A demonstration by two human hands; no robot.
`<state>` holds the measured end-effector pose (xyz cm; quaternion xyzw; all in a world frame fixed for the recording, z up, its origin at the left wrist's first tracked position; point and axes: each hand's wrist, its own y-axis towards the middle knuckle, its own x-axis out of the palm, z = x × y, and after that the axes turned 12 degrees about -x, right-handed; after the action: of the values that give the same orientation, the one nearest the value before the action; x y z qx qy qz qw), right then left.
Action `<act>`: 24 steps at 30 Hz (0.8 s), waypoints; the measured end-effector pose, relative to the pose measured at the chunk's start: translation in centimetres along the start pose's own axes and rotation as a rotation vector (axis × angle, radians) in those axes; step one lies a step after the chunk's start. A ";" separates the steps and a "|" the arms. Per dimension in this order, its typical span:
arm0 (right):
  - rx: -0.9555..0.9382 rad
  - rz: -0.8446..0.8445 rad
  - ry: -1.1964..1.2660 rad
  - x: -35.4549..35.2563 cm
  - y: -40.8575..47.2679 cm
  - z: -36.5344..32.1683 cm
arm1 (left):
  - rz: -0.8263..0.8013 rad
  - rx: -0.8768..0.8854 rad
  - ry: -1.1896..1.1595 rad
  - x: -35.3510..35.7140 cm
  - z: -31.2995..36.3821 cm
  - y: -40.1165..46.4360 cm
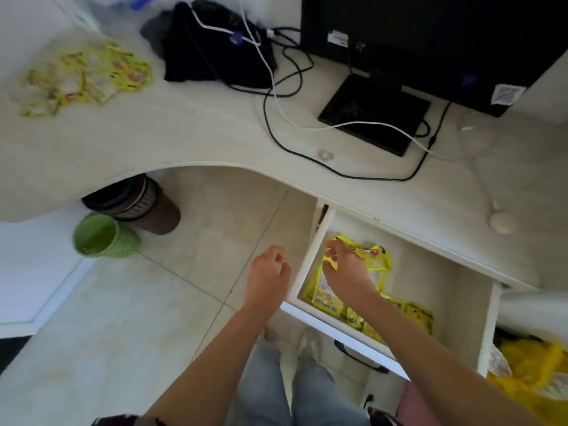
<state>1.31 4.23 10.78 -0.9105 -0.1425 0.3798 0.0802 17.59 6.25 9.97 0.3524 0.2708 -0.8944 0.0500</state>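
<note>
**Packet lift from drawer: slip risk**

The right hand (344, 269) pinches a yellow packet (378, 260) at the drawer's (308, 256) left rear corner. The left hand (269, 272) hangs empty, loosely curled, outside the left wall. Risk: the pinch looks thin, so the packet may slip back.

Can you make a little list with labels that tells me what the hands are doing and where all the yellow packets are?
right hand: pinches a yellow packet inside the drawer
left hand: hovers beside the drawer, fingers loosely curled, holding nothing
drawer: pulled open, with more packets lying in it
desk: a pile of yellow packets at its far left, a monitor to the right
floor: a green bin next to a brown bin
</note>
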 end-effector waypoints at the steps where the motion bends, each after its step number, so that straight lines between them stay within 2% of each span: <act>1: -0.040 -0.019 -0.013 0.7 0.3 -1.1 | 0.025 -0.013 -0.009 -0.9 -1.0 -0.1; 9: -0.229 -0.145 -0.094 7.7 3.0 -10.3 | 0.198 -0.117 0.019 -9.9 -8.8 0.4; 15: -0.237 -0.240 -0.094 14.0 6.1 -17.6 | 0.288 -0.168 0.066 -18.3 -15.2 2.7; 24: -0.338 -0.236 -0.128 20.2 13.1 -27.7 | 0.393 -0.208 0.111 -29.0 -21.5 8.2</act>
<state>37.28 -2.72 13.29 -0.8621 -0.3147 0.3953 -0.0389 54.50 7.52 12.36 0.4398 0.2900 -0.8142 0.2442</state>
